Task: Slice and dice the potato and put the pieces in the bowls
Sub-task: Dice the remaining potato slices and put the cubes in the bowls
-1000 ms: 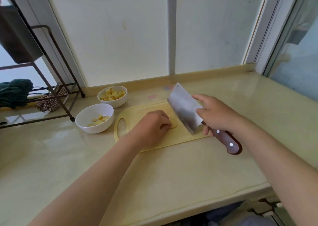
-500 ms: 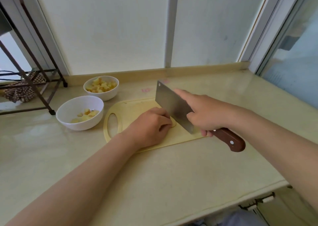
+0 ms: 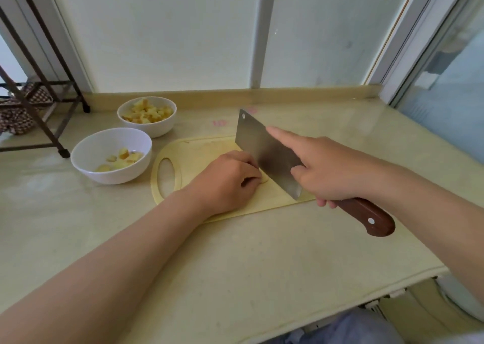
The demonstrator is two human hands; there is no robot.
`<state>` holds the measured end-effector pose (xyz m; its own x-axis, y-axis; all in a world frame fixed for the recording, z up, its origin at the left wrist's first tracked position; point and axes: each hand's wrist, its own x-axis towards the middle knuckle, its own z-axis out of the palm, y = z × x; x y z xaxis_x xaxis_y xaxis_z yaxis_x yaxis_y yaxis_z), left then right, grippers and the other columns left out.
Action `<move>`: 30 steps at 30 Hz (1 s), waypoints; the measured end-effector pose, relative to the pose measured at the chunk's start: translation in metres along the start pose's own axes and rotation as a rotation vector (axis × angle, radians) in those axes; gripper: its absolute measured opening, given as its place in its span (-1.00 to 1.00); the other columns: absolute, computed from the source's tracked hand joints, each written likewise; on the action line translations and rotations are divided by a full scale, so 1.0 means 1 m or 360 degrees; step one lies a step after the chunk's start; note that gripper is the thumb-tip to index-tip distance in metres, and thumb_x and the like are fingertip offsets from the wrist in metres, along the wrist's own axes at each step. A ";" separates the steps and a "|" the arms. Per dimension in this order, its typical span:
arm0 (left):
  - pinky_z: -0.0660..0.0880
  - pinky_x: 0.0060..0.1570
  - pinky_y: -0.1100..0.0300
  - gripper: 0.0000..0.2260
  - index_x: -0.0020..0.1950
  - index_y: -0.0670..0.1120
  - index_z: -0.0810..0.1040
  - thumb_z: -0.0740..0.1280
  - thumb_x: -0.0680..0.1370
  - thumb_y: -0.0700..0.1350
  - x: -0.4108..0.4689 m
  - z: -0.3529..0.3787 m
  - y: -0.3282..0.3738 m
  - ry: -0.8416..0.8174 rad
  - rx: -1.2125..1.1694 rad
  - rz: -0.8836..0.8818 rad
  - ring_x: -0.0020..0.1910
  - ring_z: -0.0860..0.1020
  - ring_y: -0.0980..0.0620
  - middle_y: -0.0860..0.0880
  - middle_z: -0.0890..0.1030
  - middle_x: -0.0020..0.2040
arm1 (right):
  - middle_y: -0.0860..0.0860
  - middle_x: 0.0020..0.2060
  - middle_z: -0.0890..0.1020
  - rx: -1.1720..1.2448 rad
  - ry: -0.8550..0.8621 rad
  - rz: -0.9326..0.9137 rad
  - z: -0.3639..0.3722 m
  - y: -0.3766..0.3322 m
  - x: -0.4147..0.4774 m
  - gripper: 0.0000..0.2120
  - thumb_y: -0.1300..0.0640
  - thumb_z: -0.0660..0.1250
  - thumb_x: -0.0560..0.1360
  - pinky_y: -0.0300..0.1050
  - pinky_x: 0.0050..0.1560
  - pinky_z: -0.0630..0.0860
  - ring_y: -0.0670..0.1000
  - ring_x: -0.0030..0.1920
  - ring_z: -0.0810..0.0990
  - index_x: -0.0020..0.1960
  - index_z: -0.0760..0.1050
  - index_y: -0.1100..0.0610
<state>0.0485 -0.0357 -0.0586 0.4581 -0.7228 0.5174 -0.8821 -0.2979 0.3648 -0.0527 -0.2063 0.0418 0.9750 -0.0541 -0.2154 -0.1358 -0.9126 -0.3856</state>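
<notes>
Behind cutting board (image 3: pixel 199 155), pink "10" mark (image 3: pixel 219 122)

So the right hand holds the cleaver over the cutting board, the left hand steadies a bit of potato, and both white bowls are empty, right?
Not empty. The head view shows the far bowl well filled with potato pieces and the near bowl holding a few. The rest stands: right hand gripping the cleaver over the cutting board, left hand on the potato.
</notes>
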 end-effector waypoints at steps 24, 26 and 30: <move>0.51 -0.22 0.03 -0.85 -0.24 -0.18 0.66 0.34 0.47 -0.16 -0.005 -0.001 -0.001 0.0053 0.0121 -0.0100 -0.20 0.54 -0.04 -0.05 0.60 -0.22 | 0.17 -0.24 0.69 0.0129 0.0016 0.0101 0.002 -0.003 0.011 -0.17 0.28 0.11 0.61 -0.02 -0.41 0.65 0.11 -0.47 0.66 0.60 -0.10 -0.46; 0.52 -0.21 0.04 -0.86 -0.23 -0.16 0.66 0.36 0.47 -0.14 -0.005 -0.003 -0.002 0.0060 0.0102 -0.0127 -0.20 0.54 -0.01 -0.04 0.61 -0.22 | 0.14 -0.22 0.67 0.0160 0.0051 0.0099 0.002 -0.002 0.005 -0.18 0.28 0.12 0.63 -0.06 -0.43 0.63 0.05 -0.50 0.64 0.60 -0.08 -0.45; 0.53 -0.23 0.04 -0.88 -0.22 -0.15 0.68 0.38 0.46 -0.14 -0.005 -0.004 -0.001 0.0051 0.0056 -0.0151 -0.23 0.55 0.02 -0.02 0.61 -0.22 | 0.12 -0.19 0.65 0.0159 0.0083 0.0045 0.002 -0.004 -0.001 -0.19 0.27 0.12 0.64 -0.06 -0.44 0.62 0.01 -0.53 0.62 0.61 -0.08 -0.44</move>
<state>0.0479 -0.0288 -0.0583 0.5425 -0.6701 0.5066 -0.8376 -0.3863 0.3862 -0.0535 -0.2012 0.0415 0.9781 -0.1027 -0.1813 -0.1777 -0.8656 -0.4682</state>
